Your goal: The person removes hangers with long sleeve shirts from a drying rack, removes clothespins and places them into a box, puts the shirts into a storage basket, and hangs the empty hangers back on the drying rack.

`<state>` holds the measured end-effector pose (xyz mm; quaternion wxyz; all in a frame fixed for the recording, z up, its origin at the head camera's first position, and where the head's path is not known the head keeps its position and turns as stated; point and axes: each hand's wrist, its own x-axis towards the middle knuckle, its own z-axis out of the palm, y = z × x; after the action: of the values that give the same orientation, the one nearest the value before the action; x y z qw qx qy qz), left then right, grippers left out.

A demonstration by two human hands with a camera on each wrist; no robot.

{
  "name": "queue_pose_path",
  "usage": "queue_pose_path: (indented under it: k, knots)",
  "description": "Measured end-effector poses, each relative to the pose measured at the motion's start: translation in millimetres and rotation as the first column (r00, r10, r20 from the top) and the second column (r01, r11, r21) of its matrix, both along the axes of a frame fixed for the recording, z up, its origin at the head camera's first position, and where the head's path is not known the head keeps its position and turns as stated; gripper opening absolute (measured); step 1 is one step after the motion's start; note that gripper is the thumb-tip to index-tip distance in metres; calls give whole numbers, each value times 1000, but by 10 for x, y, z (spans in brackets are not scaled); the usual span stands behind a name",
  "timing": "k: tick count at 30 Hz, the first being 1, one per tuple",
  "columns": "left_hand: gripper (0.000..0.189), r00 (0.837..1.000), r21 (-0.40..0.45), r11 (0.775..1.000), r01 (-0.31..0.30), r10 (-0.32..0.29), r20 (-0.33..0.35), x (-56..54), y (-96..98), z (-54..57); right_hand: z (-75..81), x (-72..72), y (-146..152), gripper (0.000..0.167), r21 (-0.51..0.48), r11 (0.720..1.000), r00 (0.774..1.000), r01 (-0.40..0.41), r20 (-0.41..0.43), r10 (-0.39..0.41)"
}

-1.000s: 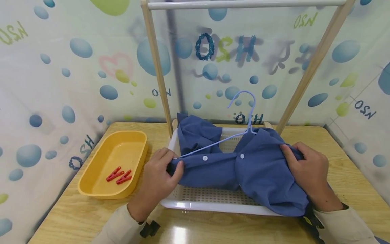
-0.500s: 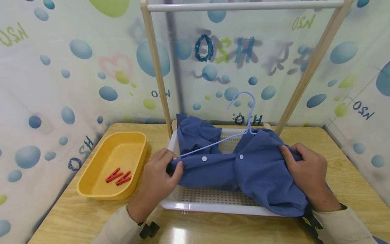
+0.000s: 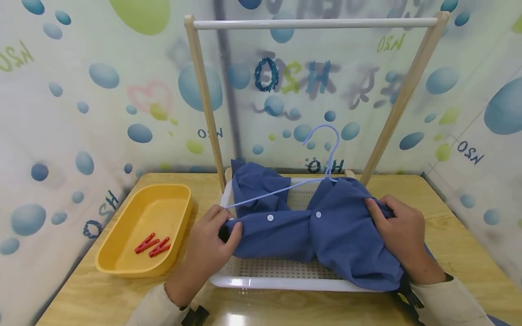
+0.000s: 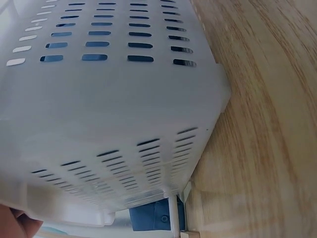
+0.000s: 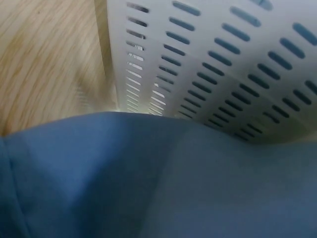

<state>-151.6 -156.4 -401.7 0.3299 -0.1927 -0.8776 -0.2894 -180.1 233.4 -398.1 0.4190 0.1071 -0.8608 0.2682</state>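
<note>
A blue shirt (image 3: 346, 235) with white buttons lies bunched over the white basket (image 3: 285, 284). A light blue hanger (image 3: 265, 195) goes into the shirt on its right side, and its hook stands up at the back. My left hand (image 3: 212, 240) pinches the shirt's edge together with the hanger's left end, thumb in front. At the right, my right hand (image 3: 401, 231) grips the shirt's shoulder cloth between thumb and fingers. The hanger's right arm is hidden under the fabric. Blue cloth (image 5: 148, 178) fills the lower right wrist view, next to the perforated basket wall.
Behind the basket rises a wooden rack with a white top bar (image 3: 314, 24). To the left, a yellow tray (image 3: 163, 199) holds red clothespins (image 3: 146, 243). All stand on a wooden table (image 3: 102, 299) before a patterned wall.
Both hands keep the same hold on the shirt and hanger. The head view has tilted up and shifted slightly, so more of the rack's top shows.
</note>
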Motion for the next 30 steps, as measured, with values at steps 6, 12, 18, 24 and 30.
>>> queue_pose_path:
  k: [6,12,18,24,30]
  knots:
    - [16,1000,23,999,23,-24,16,-4,-10,-28,-23,-1,-3,23,19,1000,1000,-3,13,3]
    - [20,998,42,998,36,-38,44,0,-10,-23,-33,-11,0,23,39,999,1000,-3,28,2]
    - [12,998,79,995,66,-67,9,-4,-19,-12,-26,-16,2,21,41,999,1000,-8,17,7]
    - [12,993,116,989,90,-80,-91,-16,-13,-12,-11,-27,-11,17,56,998,1000,-18,14,17]
    - [11,993,145,987,75,-61,-97,-18,-4,-16,-15,-1,-21,10,74,997,999,-37,42,34]
